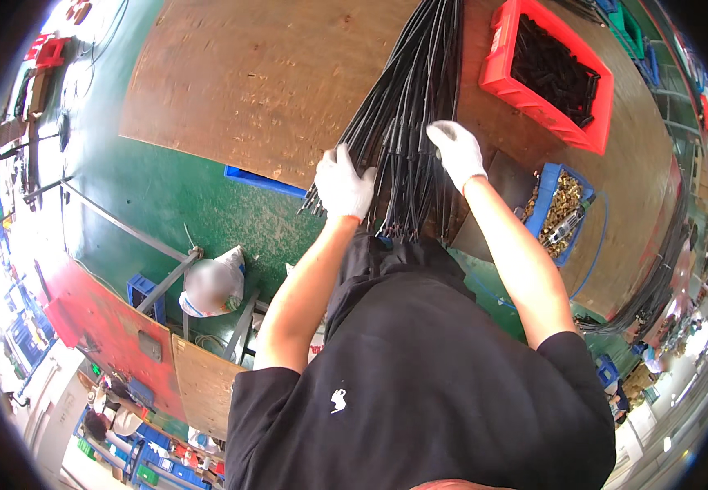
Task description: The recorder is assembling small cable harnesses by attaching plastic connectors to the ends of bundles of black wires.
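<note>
A thick bundle of long black cables [407, 106] lies on the brown wooden table, its near ends fanned out at the edge in front of me. My left hand [343, 186], in a white glove, rests at the left side of the bundle, thumb apart from the fingers. At the bundle's right side is my right hand [457, 152], also white-gloved, fingers bent toward the cables. Its fingertips are slightly blurred, and I make out no cable gripped in either hand. Sleeve-like thicker sections show midway along several cables between the hands.
A red bin [493, 69] of short black parts stands right of the bundle. Nearer on the right, a blue bin [543, 200] holds brass-coloured fittings and a tool. The wooden tabletop [247, 82] ends at the left above green floor. A white sack [227, 282] and metal frame [166, 282] stand there.
</note>
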### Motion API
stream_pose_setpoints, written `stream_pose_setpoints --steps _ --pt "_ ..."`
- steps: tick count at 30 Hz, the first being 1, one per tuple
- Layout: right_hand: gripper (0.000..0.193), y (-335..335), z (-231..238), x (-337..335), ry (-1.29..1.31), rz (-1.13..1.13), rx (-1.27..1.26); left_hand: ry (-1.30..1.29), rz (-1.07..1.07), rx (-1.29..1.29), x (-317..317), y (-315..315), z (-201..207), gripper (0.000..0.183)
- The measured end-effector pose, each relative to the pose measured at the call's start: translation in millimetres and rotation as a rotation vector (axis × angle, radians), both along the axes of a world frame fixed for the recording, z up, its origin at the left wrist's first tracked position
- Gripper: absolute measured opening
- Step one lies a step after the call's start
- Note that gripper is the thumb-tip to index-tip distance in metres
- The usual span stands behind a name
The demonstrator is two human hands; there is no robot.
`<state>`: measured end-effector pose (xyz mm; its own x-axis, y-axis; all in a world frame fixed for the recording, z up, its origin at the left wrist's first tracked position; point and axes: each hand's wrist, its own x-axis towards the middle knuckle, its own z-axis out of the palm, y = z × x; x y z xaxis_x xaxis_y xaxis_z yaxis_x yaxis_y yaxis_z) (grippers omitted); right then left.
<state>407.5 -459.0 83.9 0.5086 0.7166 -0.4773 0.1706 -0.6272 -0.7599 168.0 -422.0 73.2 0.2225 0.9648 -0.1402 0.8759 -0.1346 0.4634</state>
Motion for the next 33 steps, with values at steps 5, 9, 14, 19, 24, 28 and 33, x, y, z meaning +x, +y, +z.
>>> stream_pose_setpoints --steps 5,9,14,19,24,28,33 --pt "0.035 -72 7 6 0.207 -0.139 -0.110 0.240 -0.177 0.016 13 22 -30 0.078" --pt "0.030 -138 -2 16 0.253 -0.258 -0.151 0.301 -0.115 -0.099 23 35 -33 0.053" --pt "0.028 -183 -6 19 0.310 -0.358 -0.195 0.330 -0.039 -0.205 41 40 -47 0.043" --pt "0.027 -186 -6 18 0.294 -0.383 -0.116 0.373 -0.015 -0.176 51 27 -35 0.028" --pt "0.029 -183 -2 23 0.280 -0.284 -0.032 0.337 0.053 -0.341 44 51 -20 0.028" --pt "0.028 -193 -4 40 0.272 -0.290 -0.007 -0.290 0.034 -1.145 17 91 3 0.027" --pt "0.027 -191 -15 62 0.275 -0.302 0.074 -0.710 0.130 -1.370 27 62 43 0.018"
